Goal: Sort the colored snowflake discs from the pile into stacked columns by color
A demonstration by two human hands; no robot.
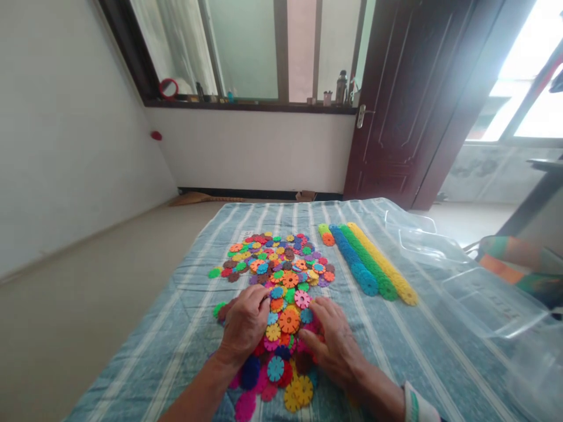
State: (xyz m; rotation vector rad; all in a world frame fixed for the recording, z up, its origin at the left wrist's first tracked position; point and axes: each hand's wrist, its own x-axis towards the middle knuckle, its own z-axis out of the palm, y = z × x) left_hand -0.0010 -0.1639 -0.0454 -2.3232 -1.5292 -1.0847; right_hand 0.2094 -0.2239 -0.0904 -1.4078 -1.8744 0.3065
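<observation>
A loose pile of colourful notched plastic discs [289, 279] spreads over the striped cloth. My left hand [246, 319] rests at the pile's left side, its fingers curled together by a small blue disc; whether they hold anything is hidden. On the right side of the pile lies my right hand [331, 337], thumb and fingers apart, touching discs near a pink one [302, 299]. An orange disc [289, 320] shows between both hands. Nearer to me are yellow discs [299, 393] and a blue disc [275, 368].
Right of the pile lie long rows of overlapping discs: blue [354, 261], green [368, 263] and yellow [382, 264]. Clear plastic containers [433, 247] stand along the right side of the striped cloth [189, 305]. A dark red door [396, 99] is beyond.
</observation>
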